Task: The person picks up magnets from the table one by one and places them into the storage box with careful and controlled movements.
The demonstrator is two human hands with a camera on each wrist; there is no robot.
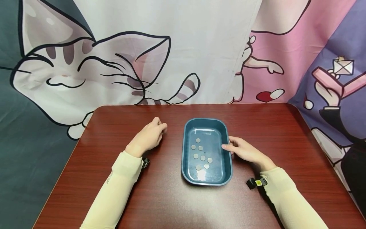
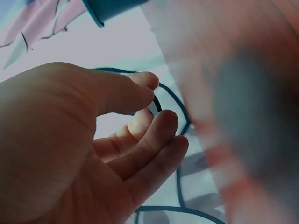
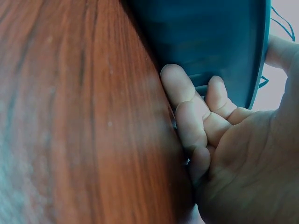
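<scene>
A blue plastic tray (image 1: pixel 187 178) with raised walls stands on the table, and several small silvery coins (image 1: pixel 202 158) lie flat on its floor. My right hand (image 1: pixel 247 151) grips the tray's right side, thumb over the rim. In the right wrist view, the fingers (image 3: pixel 189 123) curl against the outside of the tray wall (image 3: pixel 205 42), near the tabletop. Left of the tray, apart from it, my left hand (image 1: pixel 148 135) hovers over the table. The left wrist view shows its thumb and index fingertip (image 2: pixel 148 80) close together, the other fingers loosely bent, nothing visible between them.
The reddish-brown wooden table (image 1: pixel 137 197) reaches back to a curtain (image 1: pixel 200 57) printed with cartoon figures. Small black devices sit on both wrists, one (image 1: pixel 251 183) standing out near the right cuff. A dark object (image 1: pixel 354 162) is at the far right edge.
</scene>
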